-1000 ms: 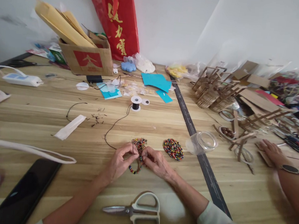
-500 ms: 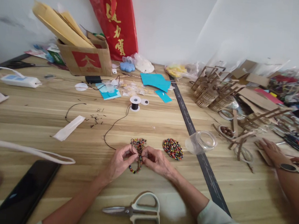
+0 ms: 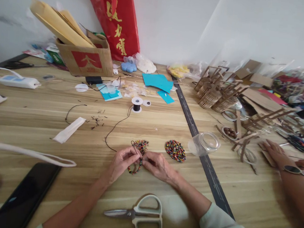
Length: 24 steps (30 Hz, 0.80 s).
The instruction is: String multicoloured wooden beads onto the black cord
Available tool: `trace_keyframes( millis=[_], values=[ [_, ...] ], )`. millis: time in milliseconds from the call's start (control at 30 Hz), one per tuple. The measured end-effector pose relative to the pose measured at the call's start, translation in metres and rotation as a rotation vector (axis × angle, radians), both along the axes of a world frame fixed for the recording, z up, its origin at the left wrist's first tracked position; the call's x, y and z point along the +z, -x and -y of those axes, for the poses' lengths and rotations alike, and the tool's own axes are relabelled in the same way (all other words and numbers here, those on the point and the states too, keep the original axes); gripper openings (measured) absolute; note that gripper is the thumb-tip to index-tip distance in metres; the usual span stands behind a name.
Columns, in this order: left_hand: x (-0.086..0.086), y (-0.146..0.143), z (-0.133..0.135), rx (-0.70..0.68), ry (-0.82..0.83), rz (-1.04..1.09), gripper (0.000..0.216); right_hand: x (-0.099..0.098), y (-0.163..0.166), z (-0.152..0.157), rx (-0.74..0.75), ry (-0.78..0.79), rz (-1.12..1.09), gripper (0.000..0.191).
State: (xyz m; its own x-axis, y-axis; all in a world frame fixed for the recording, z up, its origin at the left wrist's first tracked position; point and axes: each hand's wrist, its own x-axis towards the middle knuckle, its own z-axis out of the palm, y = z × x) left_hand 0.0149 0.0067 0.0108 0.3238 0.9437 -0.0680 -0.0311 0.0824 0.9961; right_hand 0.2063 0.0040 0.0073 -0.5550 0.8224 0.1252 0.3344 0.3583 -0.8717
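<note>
My left hand (image 3: pixel 123 162) pinches a thin black cord (image 3: pixel 110 147), which runs back to a white spool (image 3: pixel 136 105) standing on the table. Facing it, my right hand (image 3: pixel 157 166) is closed too, fingertips pressed on the cord by the end of the bead string. A loop of strung multicoloured beads (image 3: pixel 133 171) hangs below the fingertips, partly hidden by the left fingers. Right behind the hands lies a loose heap of small beads (image 3: pixel 141 145). A second bead pile (image 3: pixel 175 151) is to the right. Scissors (image 3: pixel 135 214) rest in front of me.
To the left lie a black phone (image 3: pixel 25 195), a white cable (image 3: pixel 29 150) and a paper strip (image 3: pixel 69 130). A clear plastic jar (image 3: pixel 205 144) lies on the right, past it small woven baskets (image 3: pixel 209 92). Another person's hand (image 3: pixel 276 153) rests at far right.
My hands have stayed pinched at the cord, with the fingertips shifting slightly. The bead loop below them has swung a little to the left.
</note>
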Motion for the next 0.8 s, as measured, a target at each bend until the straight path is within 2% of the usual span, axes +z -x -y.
trace_keyframes(
  millis=[267,533,800],
  values=[
    [-0.009,0.001,0.001,-0.052,0.100,0.162,0.031,0.007,0.002,0.005,0.088,-0.078,0.148,0.013],
    [-0.007,-0.003,0.002,0.001,0.079,0.069,0.035,-0.001,0.006,0.005,0.160,-0.326,0.299,0.011],
    [-0.010,-0.001,0.002,0.029,0.067,0.083,0.030,-0.005,0.008,0.005,0.186,-0.376,0.311,0.012]
  ],
)
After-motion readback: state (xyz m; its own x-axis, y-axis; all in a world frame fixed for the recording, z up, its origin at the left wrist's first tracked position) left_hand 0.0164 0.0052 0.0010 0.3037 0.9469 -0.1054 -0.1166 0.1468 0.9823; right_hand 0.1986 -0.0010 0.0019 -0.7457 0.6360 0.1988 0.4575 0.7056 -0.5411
